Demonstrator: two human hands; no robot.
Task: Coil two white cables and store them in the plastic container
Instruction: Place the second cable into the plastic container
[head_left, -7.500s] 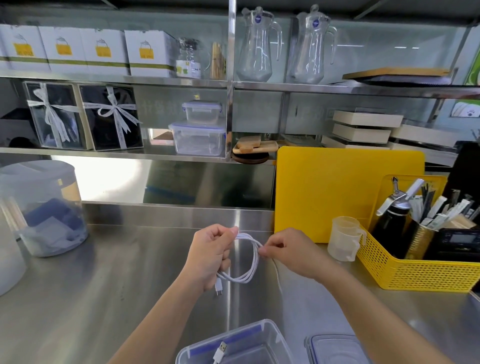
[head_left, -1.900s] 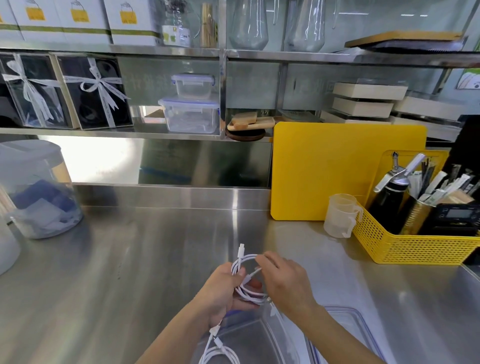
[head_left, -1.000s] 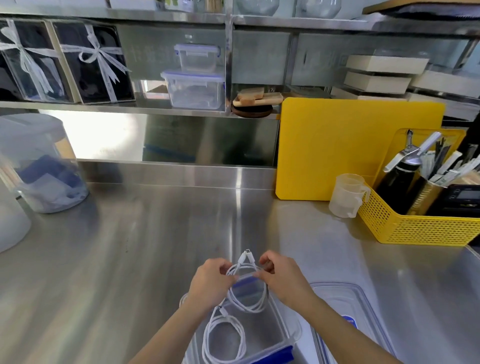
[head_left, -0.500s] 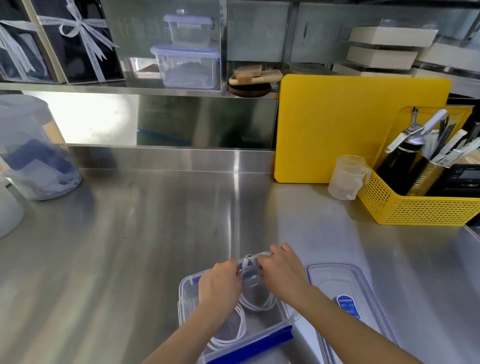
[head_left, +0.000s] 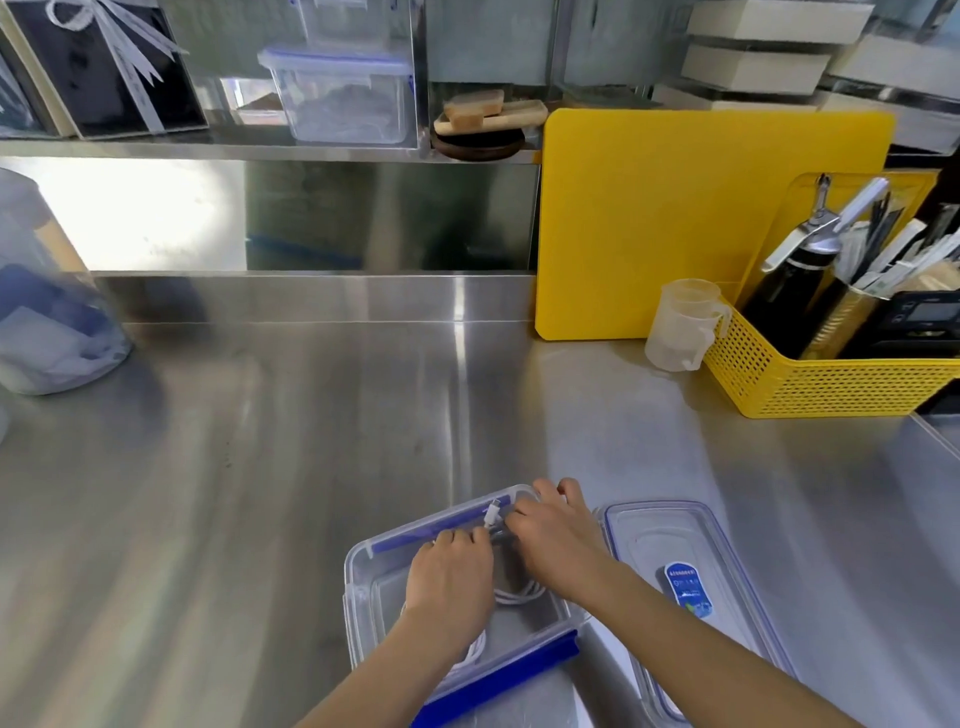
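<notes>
Cables first: both of my hands are now down inside the plastic container (head_left: 363, 582), which sits on the tabletop (head_left: 208, 493) at the near edge of the scene. Half a second ago they were at its far rim; now they reach deeper in. My left hand (head_left: 451, 574) lies knuckles-up over the middle of the container, fingers curled down onto the coiled cable (head_left: 519, 596) beneath, though I cannot tell whether they actually grip it. My right hand (head_left: 553, 535), just right of it, pinches the cable's loose end between closed fingertips, so that the white plug (head_left: 492, 514) sticks up against the container's blue far clasp (head_left: 415, 535). White loops show under and between my wrists. A second white cable (head_left: 470, 652) lies coiled near the container's near wall, partly hidden by my left forearm. Some seven seconds back I held the coil up in the air above the tabletop, and the container was barely in sight. The clear lid (head_left: 727, 530) lies flat just right of the container, its blue label facing up. Far right stand a yellow basket (head_left: 831, 382), a small measuring cup (head_left: 680, 332) touching it, and a yellow cutting board (head_left: 649, 223) leaning upright behind.
</notes>
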